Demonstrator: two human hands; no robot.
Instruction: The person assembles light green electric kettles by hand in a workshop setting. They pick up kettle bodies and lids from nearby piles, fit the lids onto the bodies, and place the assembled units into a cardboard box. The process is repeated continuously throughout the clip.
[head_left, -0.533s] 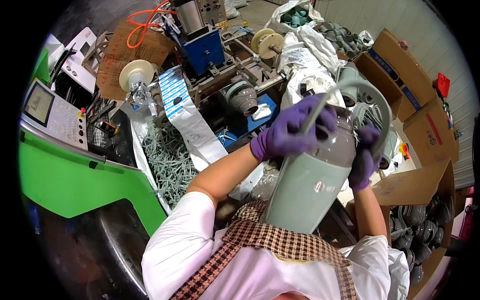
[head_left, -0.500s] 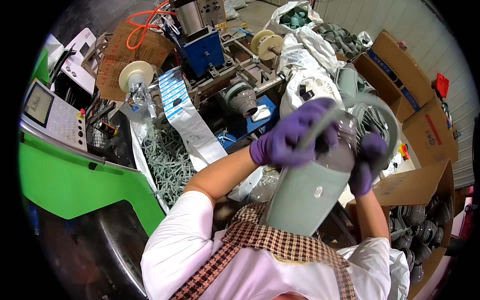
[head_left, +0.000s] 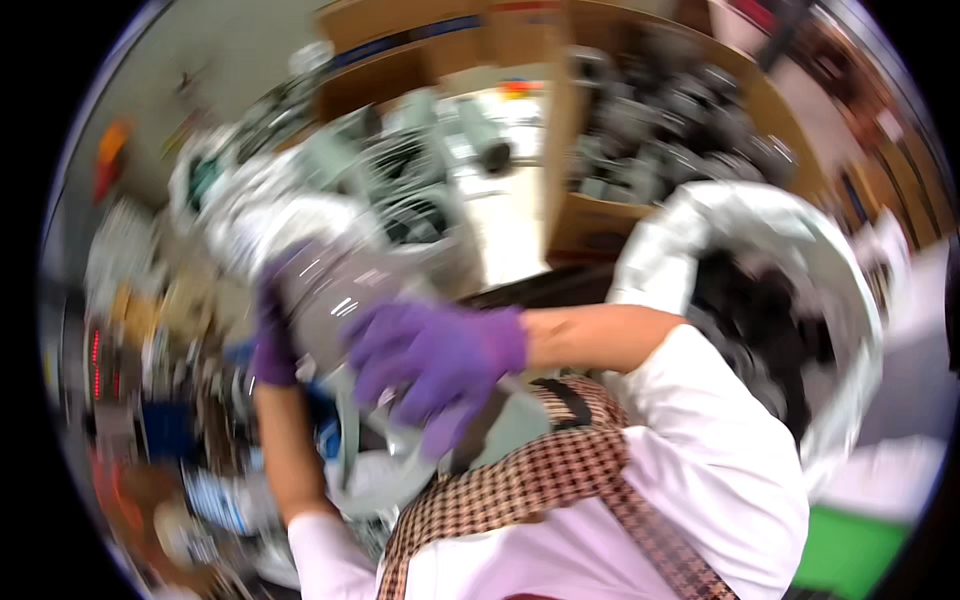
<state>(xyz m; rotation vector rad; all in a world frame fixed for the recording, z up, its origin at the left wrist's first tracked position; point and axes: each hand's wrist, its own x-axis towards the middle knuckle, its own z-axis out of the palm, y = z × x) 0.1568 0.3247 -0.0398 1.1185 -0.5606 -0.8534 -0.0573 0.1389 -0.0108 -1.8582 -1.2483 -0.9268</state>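
A jug-like plastic vessel is held across my front, blurred by motion. It has a smoky grey translucent rounded part (head_left: 335, 300), a pale grey-green body (head_left: 515, 430) against my apron, and a looped grey-green band (head_left: 350, 440) hanging below. My left hand (head_left: 272, 325), in a purple glove, grips the far left side of the smoky part, its fingers mostly hidden. My right hand (head_left: 430, 360), gloved in the same purple, is curled over the near side of the vessel.
Smoky grey plastic parts (head_left: 650, 130) fill a cardboard box (head_left: 600, 225) ahead. At right, a white-lined bin (head_left: 865, 300) holds dark pieces. Pale green cylindrical parts (head_left: 410, 215) sit near white bags (head_left: 280, 225). Blurred machinery with a blue block (head_left: 168, 430) stands left.
My view and body have swung to the right, bringing the parts box and lined bin into view. The vessel came along in both hands, and the machine has shifted to the left side.
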